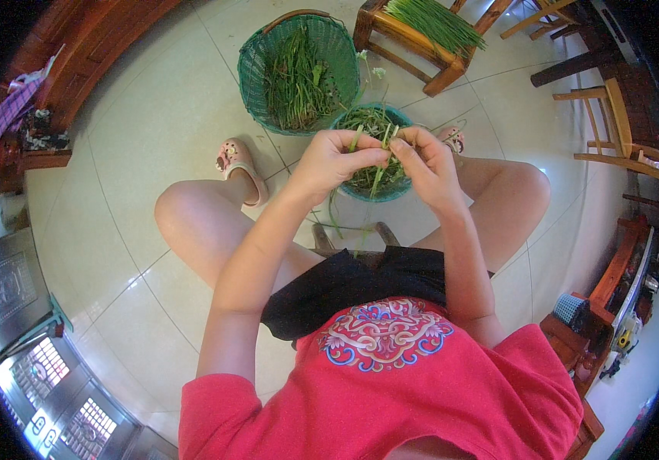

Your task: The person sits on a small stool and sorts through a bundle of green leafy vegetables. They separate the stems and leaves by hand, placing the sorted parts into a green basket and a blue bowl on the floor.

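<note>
My left hand [335, 162] and my right hand [430, 167] meet over a small teal basket [400, 189], thumbs and fingers pinched together. Between them are a few thin green chive stalks [376, 182], some ends poking up above the fingers and others trailing down. Loose green trimmings [368, 119] fill the small basket beneath. Just beyond it, to the left, a larger green woven basket [246, 77] with a brown handle holds a heap of chives [295, 80]. A neat bundle of long green chives [437, 24] lies on a wooden stool [446, 79] at the far right.
My pink clogs [231, 156] rest on the tiled floor [126, 180] on either side of the small basket. Wooden chairs [613, 126] stand along the right. Dark wooden furniture [95, 46] is at the far left, and a metal door [3, 284] at the near left.
</note>
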`<state>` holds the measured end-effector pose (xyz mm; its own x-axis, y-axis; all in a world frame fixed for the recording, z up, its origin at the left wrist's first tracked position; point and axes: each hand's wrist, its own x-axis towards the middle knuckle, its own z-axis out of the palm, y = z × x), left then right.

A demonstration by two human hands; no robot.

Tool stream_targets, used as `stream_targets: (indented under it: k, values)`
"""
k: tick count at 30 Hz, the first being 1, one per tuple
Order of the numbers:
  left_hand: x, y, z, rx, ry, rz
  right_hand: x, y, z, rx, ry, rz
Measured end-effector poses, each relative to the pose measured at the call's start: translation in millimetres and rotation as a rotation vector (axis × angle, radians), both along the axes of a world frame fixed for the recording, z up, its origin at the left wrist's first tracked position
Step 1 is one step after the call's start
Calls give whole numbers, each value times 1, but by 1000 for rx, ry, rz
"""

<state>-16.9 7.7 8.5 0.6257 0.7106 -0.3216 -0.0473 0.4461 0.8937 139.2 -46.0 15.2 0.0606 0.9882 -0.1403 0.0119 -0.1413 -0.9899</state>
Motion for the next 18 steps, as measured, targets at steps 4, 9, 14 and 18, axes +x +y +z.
stream_targets:
  k: [4,9,14,18]
  values:
    - [-1,0,-10,-101,-29,19,0,0,0,-34,-19,-68]
    - [2,1,-10,-196,-74,70,1,2,-3,-52,-16,-217]
    - [0,3,-7,-249,-98,68,16,5,-11,-97,-158,-198]
    - [-2,5,-9,-306,-155,31,28,3,-29,82,-579,-119]
